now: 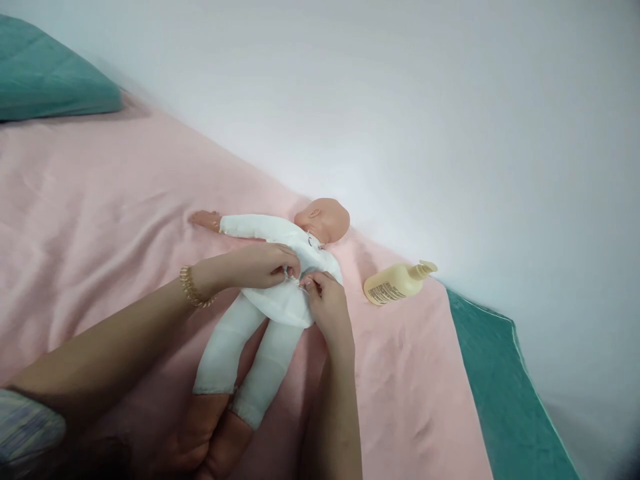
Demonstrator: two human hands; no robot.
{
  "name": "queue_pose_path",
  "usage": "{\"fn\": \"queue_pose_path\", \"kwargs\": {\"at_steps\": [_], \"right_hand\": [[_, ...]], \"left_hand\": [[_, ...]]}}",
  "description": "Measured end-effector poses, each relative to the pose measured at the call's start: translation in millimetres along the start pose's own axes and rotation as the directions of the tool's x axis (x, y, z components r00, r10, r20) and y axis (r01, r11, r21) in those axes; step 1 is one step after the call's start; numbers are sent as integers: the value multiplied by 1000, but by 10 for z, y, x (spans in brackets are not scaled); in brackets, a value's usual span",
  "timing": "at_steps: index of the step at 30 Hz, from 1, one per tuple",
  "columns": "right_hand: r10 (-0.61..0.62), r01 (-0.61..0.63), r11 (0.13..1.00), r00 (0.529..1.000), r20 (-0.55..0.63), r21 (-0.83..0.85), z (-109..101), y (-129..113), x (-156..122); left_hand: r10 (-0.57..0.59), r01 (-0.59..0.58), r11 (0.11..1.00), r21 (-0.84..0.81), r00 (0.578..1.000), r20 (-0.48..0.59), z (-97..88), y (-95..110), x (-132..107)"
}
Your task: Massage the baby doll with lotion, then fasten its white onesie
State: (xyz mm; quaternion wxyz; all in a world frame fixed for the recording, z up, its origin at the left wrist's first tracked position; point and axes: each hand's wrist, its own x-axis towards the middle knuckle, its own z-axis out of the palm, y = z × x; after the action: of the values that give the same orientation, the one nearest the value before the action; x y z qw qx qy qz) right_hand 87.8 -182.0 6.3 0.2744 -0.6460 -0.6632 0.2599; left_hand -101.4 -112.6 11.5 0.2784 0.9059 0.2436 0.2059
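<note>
A baby doll (333,219) with a bald head lies on the bed, its back apparently turned up. It wears a white long-sleeved top (285,305) and white leggings (220,347). Over the doll's back, my left hand (277,263) pinches thin white ties (295,281) at the back of the top. My right hand (325,297) is closed too, its thumb and fingers pinching the ties close beside the left fingertips. Whether the ties are knotted is too small to tell.
A yellow pump bottle (393,283) lies tilted right of the doll. A pink blanket (400,373) covers the bed over a green sheet (500,373). At the upper left is a green pillow (50,77). A white wall (400,100) runs along the far side.
</note>
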Motion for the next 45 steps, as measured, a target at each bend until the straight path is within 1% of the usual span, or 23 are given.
{"fn": "queue_pose_path", "kwargs": {"at_steps": [4, 7, 8, 10, 11, 13, 14, 16, 18, 21, 24, 28, 30, 32, 34, 36, 39, 42, 45], "right_hand": [[-35, 35, 999, 999, -10, -1, 40, 17, 3], [-46, 46, 999, 999, -1, 12, 20, 23, 7], [-52, 52, 998, 999, -14, 29, 6, 22, 10], [-69, 76, 995, 992, -107, 67, -14, 16, 17], [-79, 95, 992, 981, -178, 82, -16, 11, 22], [-106, 140, 986, 944, -313, 90, 5, 4, 34], [-120, 162, 983, 926, -359, 88, 27, 4, 42], [-152, 197, 978, 908, -390, 76, 87, 20, 63], [-175, 210, 976, 910, -375, 54, 150, 56, 90], [-171, 189, 982, 935, -310, 29, 211, 119, 130], [-145, 153, 988, 959, -244, 16, 220, 147, 152], [-128, 130, 991, 971, -204, -3, 212, 132, 158], [-133, 135, 991, 966, -221, -5, 226, 130, 161], [-150, 155, 988, 953, -264, 1, 251, 141, 168], [-178, 192, 981, 937, -301, 16, 277, 162, 178], [-200, 221, 975, 930, -308, 35, 296, 183, 188], [-193, 212, 976, 941, -279, 41, 300, 200, 198], [-165, 175, 984, 961, -223, 23, 286, 196, 203], [-155, 161, 987, 970, -187, 16, 280, 193, 205]], "left_hand": [[15, -15, 999, 32, 1000, -17, 53, -19, 10], [12, -11, 1000, 23, 998, -55, 79, -17, 18], [6, -5, 1000, 14, 997, -74, 88, -19, 22], [-16, 16, 1000, -3, 988, -151, 109, -31, 33], [-21, 21, 1000, -2, 979, -205, 121, -45, 40], [4, 8, 999, 39, 950, -312, 144, -88, 54], [33, -8, 997, 73, 936, -350, 153, -117, 60], [86, -36, 990, 135, 922, -377, 166, -181, 70], [86, -27, 986, 162, 926, -368, 174, -240, 75], [20, 36, 984, 173, 949, -314, 181, -291, 79], [-43, 89, 981, 172, 967, -253, 180, -298, 87], [-87, 121, 980, 160, 975, -206, 167, -287, 99], [-88, 123, 980, 159, 974, -211, 166, -283, 100], [-74, 112, 980, 162, 972, -225, 174, -280, 98], [-61, 109, 979, 175, 964, -257, 192, -278, 95], [-56, 118, 973, 201, 956, -287, 213, -277, 91], [-73, 144, 962, 230, 953, -293, 235, -278, 87], [-106, 167, 960, 224, 960, -258, 233, -275, 85], [-131, 179, 961, 212, 967, -220, 220, -273, 86]]}}
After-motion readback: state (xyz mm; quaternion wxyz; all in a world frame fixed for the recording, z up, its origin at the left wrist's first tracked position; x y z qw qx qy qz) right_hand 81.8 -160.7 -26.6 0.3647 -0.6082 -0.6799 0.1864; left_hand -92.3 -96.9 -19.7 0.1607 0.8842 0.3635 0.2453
